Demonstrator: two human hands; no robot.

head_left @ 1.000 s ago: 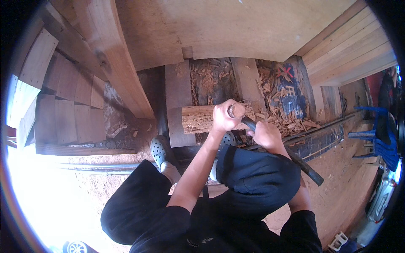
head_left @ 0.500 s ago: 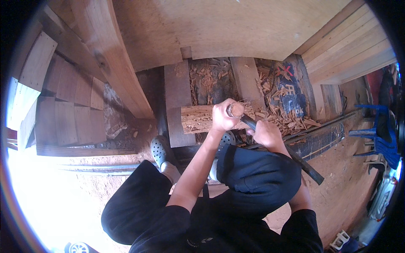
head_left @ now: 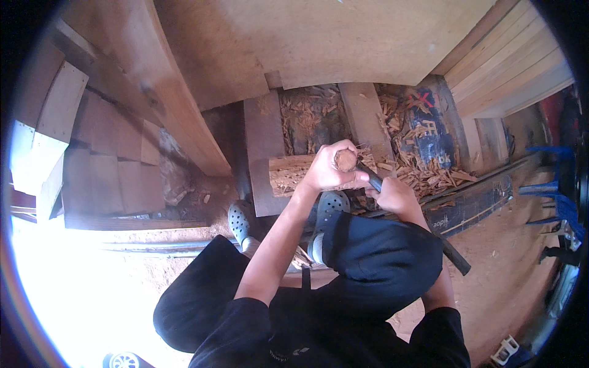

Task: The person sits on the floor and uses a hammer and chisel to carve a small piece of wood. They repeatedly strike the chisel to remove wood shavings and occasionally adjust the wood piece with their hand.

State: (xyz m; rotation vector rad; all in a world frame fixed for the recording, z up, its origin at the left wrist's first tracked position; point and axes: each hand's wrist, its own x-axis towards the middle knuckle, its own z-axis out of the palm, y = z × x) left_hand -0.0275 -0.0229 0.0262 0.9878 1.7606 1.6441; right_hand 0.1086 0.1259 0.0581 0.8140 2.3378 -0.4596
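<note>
My left hand [head_left: 331, 168] is closed around a tool whose round wooden handle end [head_left: 346, 161] faces up at me; its lower part is hidden. My right hand [head_left: 392, 195] grips a long dark bar [head_left: 375, 180], close beside the left hand. The bar's far end runs past my right knee toward the lower right. Whether the bar and the handle touch cannot be told. Under my hands lies a wooden beam [head_left: 287, 174] with a rough, pitted top, and my shoe [head_left: 332, 207] is beside its near edge.
Wood chips [head_left: 429, 176] cover the ground right of the beam, around flat boards [head_left: 366, 116]. A large plywood sheet [head_left: 343, 43] stands ahead. A tall timber [head_left: 178, 92] and stacked boards [head_left: 116, 165] are at the left. Blue plastic chairs [head_left: 546, 190] stand far right.
The scene has shifted slightly to the right in view. My left hand's thumb now shows beside the dark bar. Both hands keep their holds.
</note>
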